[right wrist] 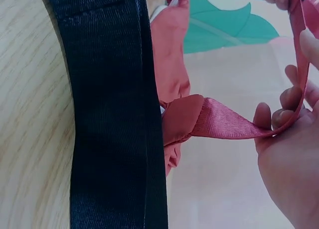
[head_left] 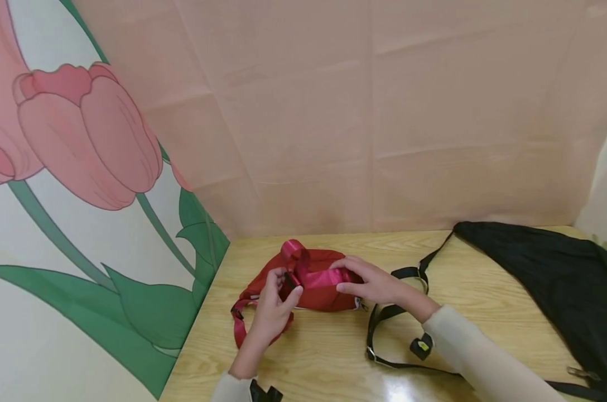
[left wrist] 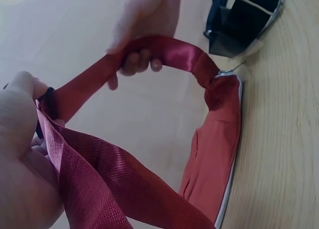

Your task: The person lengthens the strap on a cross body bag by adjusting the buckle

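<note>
A red waist bag [head_left: 328,302] lies on the wooden table with its crimson strap [head_left: 317,279] raised in front of it. My left hand [head_left: 270,312] pinches a black buckle [left wrist: 48,103] on the strap between thumb and fingers. From there a doubled length of webbing [left wrist: 107,164] trails down across the palm in the left wrist view. My right hand [head_left: 371,280] grips the strap nearer the bag's right end, thumb on one side and fingers curled on the other. Between both hands the strap runs fairly straight, and a loose loop [head_left: 294,249] stands up above the left hand.
A black bag [head_left: 529,279] lies at the right of the table. Its black strap [head_left: 371,329] curves toward the red bag, with metal rings and a small black piece [head_left: 421,346] beside my right forearm. A tulip-patterned wall [head_left: 97,151] borders the left side.
</note>
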`<control>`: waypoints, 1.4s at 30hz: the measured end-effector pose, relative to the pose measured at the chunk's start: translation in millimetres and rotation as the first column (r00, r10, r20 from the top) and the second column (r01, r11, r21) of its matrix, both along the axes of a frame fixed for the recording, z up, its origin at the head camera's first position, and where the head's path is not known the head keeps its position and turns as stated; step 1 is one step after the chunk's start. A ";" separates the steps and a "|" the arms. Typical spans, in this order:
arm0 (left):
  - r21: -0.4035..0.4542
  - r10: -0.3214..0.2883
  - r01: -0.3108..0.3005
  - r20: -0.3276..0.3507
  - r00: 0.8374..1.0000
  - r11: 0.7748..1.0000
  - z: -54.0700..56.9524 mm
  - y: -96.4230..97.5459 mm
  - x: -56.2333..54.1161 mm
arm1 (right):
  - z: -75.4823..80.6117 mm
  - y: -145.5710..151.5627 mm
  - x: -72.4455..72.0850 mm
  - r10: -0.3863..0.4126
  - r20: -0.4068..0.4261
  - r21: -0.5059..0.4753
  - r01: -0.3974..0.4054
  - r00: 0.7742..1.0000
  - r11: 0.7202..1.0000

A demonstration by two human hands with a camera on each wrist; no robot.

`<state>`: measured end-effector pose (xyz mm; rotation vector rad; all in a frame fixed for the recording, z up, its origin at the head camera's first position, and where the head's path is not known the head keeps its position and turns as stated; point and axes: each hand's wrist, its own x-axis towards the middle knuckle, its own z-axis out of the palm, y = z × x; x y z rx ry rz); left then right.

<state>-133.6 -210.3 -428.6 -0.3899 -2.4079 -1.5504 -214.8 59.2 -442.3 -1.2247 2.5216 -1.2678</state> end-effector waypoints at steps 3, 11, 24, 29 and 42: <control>-0.003 -0.014 0.014 -0.009 1.000 1.000 0.7 1.6 -0.4 | 2.1 -1.6 1.5 0.004 -0.029 0.014 -0.004 1.000 1.000; -0.021 -0.069 0.069 -0.011 0.998 0.997 2.8 6.0 0.4 | 14.8 -15.9 13.4 0.009 -0.152 0.097 0.006 0.988 0.995; -0.073 -0.054 0.056 0.029 0.998 0.996 4.4 -0.2 1.2 | 16.2 -13.4 12.0 -0.031 -0.239 0.077 0.050 0.971 0.996; -0.093 -0.049 0.051 0.030 0.998 0.994 3.2 -1.8 1.4 | 19.6 -12.7 13.7 -0.040 -0.262 0.073 0.062 0.964 0.995; -0.105 -0.055 0.054 -0.003 0.999 0.993 6.5 -5.3 3.5 | 18.7 -5.4 11.8 -0.021 -0.196 0.035 0.028 0.980 0.999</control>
